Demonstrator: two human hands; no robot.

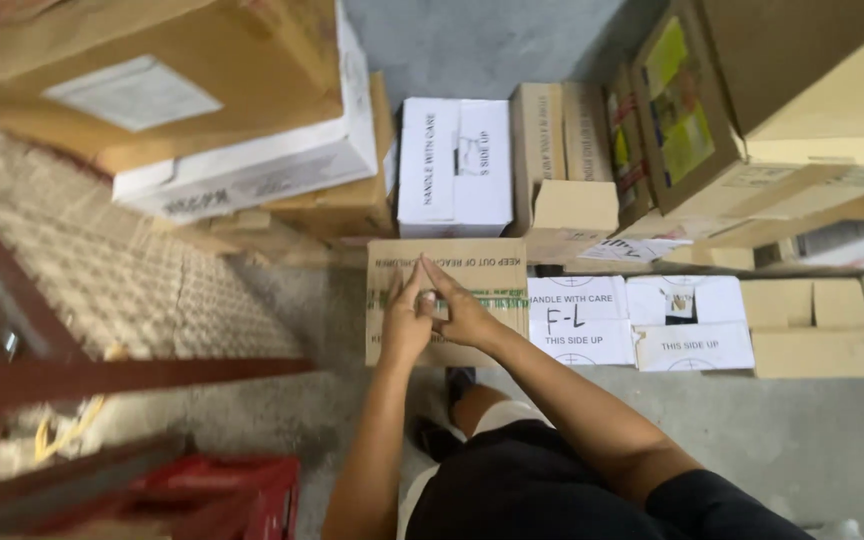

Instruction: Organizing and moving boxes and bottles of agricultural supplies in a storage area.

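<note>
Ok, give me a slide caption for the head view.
Both hands meet on a brown cardboard box beside white cartons.

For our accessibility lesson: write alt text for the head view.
Both hands, left hand and right hand, press on a brown carton on a grey floor. White boxes and more cartons surround it.

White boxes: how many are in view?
4: one tilted at upper left, one upright at centre, two side by side on the floor. Others may be hidden.
</note>
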